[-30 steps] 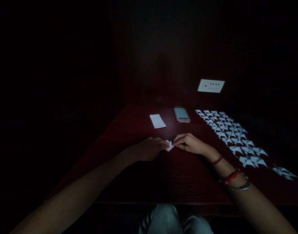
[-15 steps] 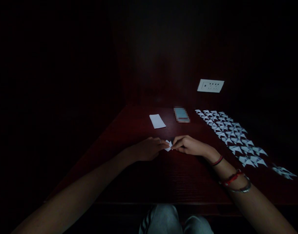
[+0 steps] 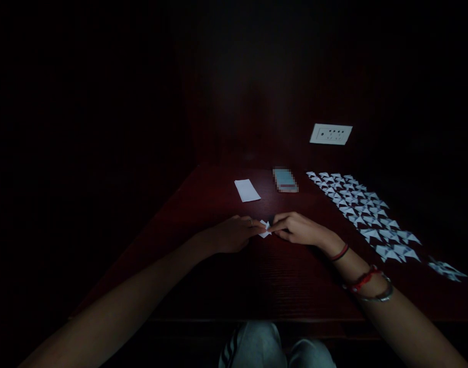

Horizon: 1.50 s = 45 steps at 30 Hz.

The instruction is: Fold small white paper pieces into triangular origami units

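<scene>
A small folded white paper piece (image 3: 265,228) lies on the dark red table (image 3: 280,276) between my two hands. My left hand (image 3: 234,234), with a ring on one finger, pinches its left side with closed fingers. My right hand (image 3: 297,228) pinches its right side, fingertips pressed together on the paper. Both hands rest low on the tabletop and cover part of the paper. Red and dark bracelets circle my right wrist.
Rows of several folded white paper pieces (image 3: 366,214) run along the right side of the table. A flat white slip (image 3: 247,190) and a phone (image 3: 285,180) lie farther back. A white wall socket (image 3: 331,134) sits behind. The surroundings are very dark.
My right fingers have closed in slightly toward the paper piece; otherwise both hands stay in place.
</scene>
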### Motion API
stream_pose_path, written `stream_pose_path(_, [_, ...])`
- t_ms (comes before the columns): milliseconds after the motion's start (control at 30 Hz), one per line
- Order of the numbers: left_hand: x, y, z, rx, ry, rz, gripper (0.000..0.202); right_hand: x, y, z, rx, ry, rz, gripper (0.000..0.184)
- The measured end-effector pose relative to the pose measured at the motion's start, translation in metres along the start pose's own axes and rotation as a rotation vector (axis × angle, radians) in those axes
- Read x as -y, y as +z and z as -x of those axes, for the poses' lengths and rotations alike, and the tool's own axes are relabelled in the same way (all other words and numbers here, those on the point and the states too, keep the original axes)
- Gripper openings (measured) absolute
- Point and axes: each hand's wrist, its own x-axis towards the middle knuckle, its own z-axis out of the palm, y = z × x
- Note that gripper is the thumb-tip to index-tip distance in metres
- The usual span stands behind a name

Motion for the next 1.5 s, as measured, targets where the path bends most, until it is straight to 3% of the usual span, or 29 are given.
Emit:
stream_pose_path(333, [-0.001,-0.002,-0.001,0.003,-0.007,0.004,0.048,0.003,-0.006,0.002,0.067,-0.005,0.068,0.025])
stream_pose_path(533, [-0.001,-0.001,-0.001,-0.034,0.0,0.009,0.049,0.003,-0.011,0.005,-0.009,0.041,0.073,0.028])
stream_pose_path(867, [0.004,0.003,-0.002,-0.066,-0.007,0.029,0.045,0.003,-0.001,0.002,0.027,0.016,0.064,0.03])
stream_pose_path(1500, [0.0,-0.002,-0.006,-0.032,-0.046,-0.014,0.041,0.006,-0.002,0.002,0.035,0.029,0.119,0.03])
